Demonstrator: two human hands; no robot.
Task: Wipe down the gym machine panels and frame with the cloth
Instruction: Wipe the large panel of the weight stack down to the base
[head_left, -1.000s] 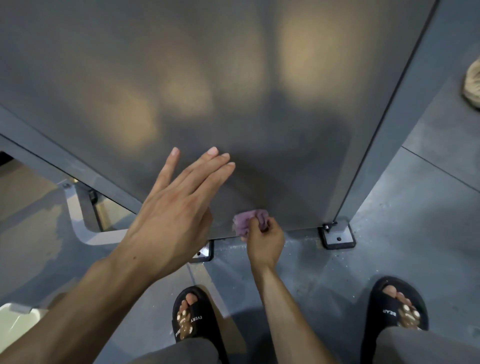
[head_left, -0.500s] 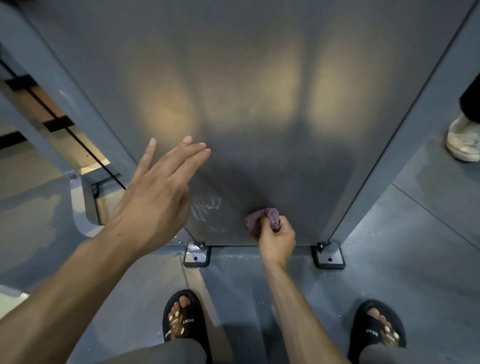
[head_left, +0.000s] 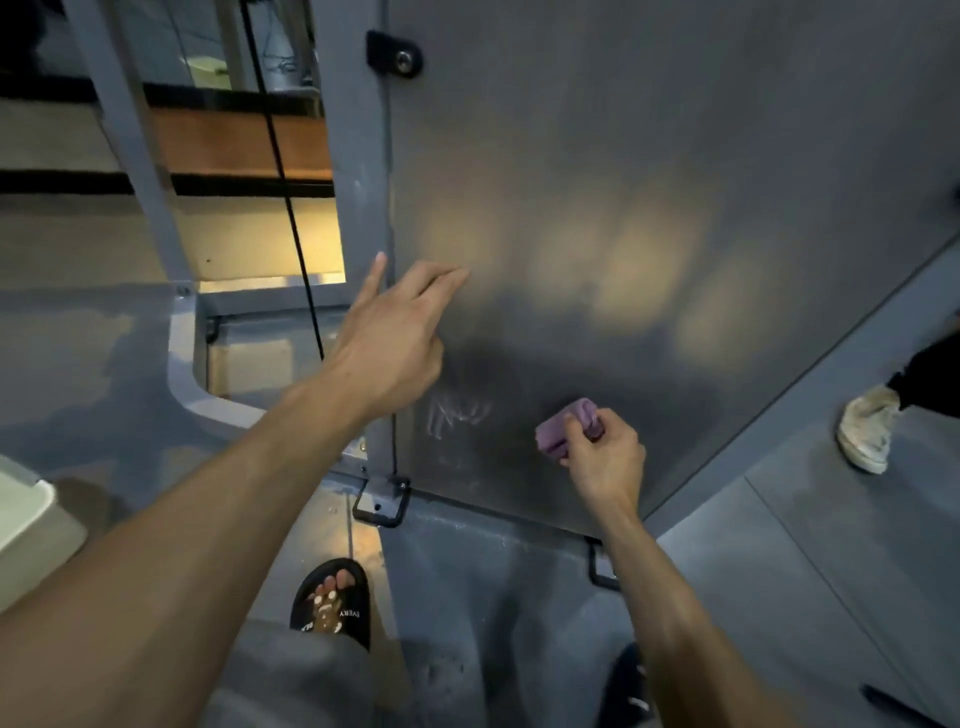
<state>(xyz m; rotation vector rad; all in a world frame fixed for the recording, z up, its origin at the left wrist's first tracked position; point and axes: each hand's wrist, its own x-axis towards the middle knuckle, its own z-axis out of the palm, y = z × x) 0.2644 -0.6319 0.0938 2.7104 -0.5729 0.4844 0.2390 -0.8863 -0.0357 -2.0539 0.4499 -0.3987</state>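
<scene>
Cloth (head_left: 570, 427) bunched in right hand (head_left: 605, 462), now higher on panel (head_left: 649, 182) at 5 o'clock, past bottom edge. Left hand (head_left: 395, 338) open, braced near frame (head_left: 358, 171). Smudge (head_left: 457, 413) at 9 o'clock of cloth unwiped.

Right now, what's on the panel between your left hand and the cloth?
Head view: whitish scribble marks on the panel, between left hand and purple cloth in right hand.
</scene>
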